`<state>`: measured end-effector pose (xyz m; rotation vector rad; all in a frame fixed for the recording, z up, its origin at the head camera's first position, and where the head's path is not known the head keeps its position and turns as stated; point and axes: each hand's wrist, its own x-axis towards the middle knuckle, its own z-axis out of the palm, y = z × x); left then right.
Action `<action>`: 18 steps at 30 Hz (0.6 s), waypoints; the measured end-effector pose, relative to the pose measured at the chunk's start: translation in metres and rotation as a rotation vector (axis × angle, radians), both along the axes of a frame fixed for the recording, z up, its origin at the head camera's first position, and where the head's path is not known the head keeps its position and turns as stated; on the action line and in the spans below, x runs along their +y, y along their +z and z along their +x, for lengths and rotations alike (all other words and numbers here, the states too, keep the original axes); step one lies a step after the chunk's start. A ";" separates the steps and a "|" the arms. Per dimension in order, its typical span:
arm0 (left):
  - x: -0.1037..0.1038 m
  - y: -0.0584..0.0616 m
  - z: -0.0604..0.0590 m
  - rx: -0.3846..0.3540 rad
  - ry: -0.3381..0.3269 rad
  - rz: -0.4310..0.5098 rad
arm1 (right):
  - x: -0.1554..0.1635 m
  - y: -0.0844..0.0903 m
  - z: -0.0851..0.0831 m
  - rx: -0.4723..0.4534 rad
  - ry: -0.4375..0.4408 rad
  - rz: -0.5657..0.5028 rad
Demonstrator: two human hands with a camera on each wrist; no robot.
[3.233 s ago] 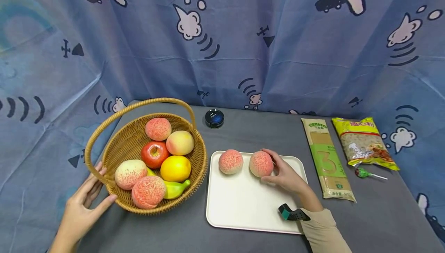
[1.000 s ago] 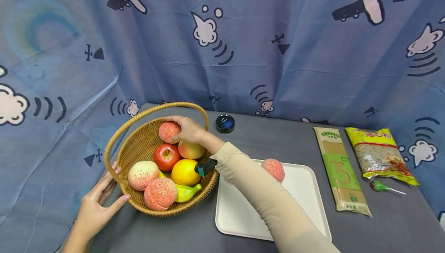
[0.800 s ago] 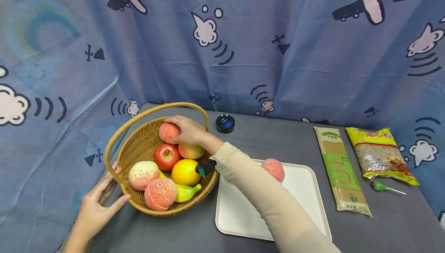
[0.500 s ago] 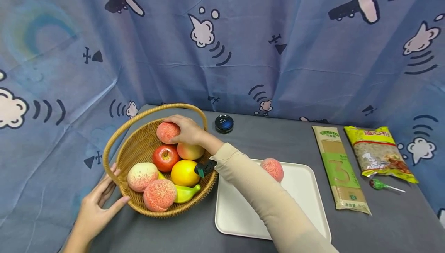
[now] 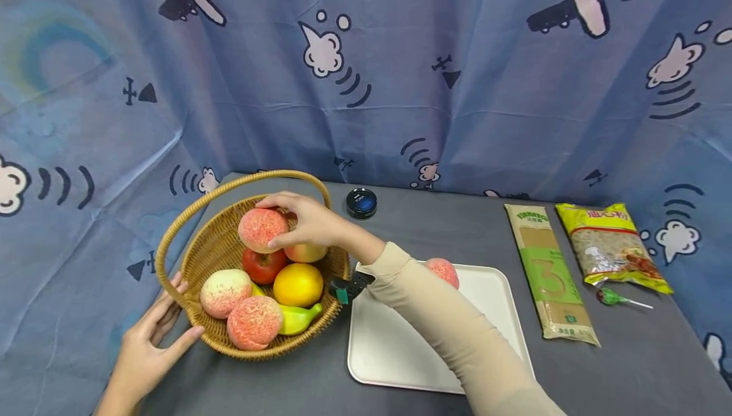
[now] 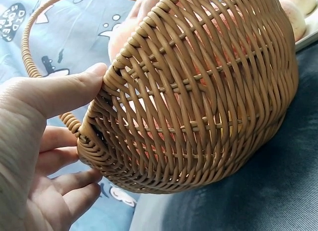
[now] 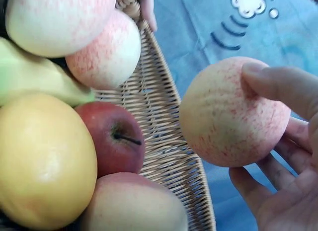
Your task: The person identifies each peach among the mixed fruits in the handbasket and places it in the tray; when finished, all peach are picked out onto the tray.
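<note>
My right hand holds a pink speckled peach between thumb and fingers, raised over the back of the wicker basket. In the right wrist view this peach is apart from the other fruit. My left hand grips the basket's left rim, thumb on the near side, as the left wrist view also shows. Inside the basket lie a red apple, a yellow lemon-like fruit, a green-yellow banana, a pale peach, a pink peach and a yellowish peach.
A white tray lies right of the basket, bearing a peach partly hidden by my right sleeve. Behind stands a round dark tin. Farther right are a noodle packet, a yellow bag and a lollipop.
My right hand released a peach on the tray, moved left to the basket, took hold of the back peach and has now lifted it. My left hand stays at the rim.
</note>
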<state>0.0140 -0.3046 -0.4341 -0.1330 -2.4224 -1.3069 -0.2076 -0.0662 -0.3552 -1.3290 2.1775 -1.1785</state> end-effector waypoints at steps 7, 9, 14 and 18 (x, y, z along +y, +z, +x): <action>0.000 0.001 -0.001 -0.001 -0.001 -0.003 | 0.037 0.012 0.018 -0.042 0.049 -0.128; 0.000 0.001 -0.002 0.001 -0.004 -0.003 | 0.052 0.014 0.023 -0.027 0.043 -0.163; 0.001 0.000 -0.002 -0.017 -0.008 0.001 | 0.097 0.015 0.031 -0.033 -0.001 -0.227; 0.001 -0.001 0.002 -0.046 0.009 0.007 | 0.139 0.013 0.036 -0.040 -0.087 -0.242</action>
